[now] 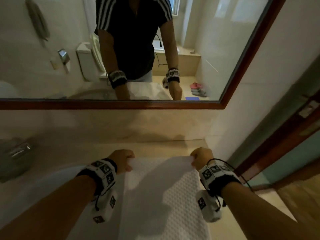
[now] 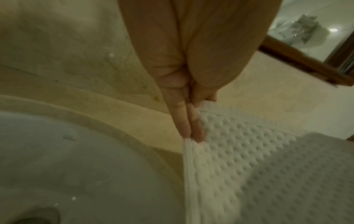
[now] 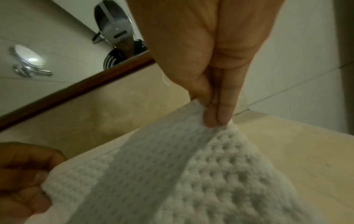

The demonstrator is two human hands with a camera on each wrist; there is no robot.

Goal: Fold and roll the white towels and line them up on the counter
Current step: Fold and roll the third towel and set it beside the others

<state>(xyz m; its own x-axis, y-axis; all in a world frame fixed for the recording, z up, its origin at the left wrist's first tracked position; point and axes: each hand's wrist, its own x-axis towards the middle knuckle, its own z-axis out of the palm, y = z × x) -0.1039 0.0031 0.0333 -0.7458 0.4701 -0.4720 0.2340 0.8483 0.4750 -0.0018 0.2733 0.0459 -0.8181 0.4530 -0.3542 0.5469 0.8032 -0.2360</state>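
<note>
While both hands reach toward the back of the counter point(image 1: 155, 144), the head view shows a white waffle-weave towel point(image 1: 173, 196) lying lengthwise on the stone, from the near edge toward the mirror point(image 1: 225, 49) wall, with the basin point(image 1: 43, 184) just to its left. The left hand point(image 1: 121, 161) pinches the towel's far left corner and the right hand point(image 1: 201, 157) pinches the far right corner; the far edge hangs raised between them, clear of the layer below. No rolled towels show on the counter in this view.

From the left wrist, the thumb and fingers point(image 2: 184, 124) are pressed together on the towel's hemmed side edge, at the counter strip beside the basin's rim point(image 2: 114, 118). The rest of the cloth lies flat to the right.

From the right wrist, the fingertips point(image 3: 220, 115) clamp the hemmed corner, lifted off the counter near its right back corner, and the cloth slopes down and away to the other hand at lower left.

I judge this the first fold of the task: the end held up is ready to be laid over. The next move calls for carrying both corners together at the same pace, matching them to the opposite edge, then setting them down and smoothing before rolling.
</note>
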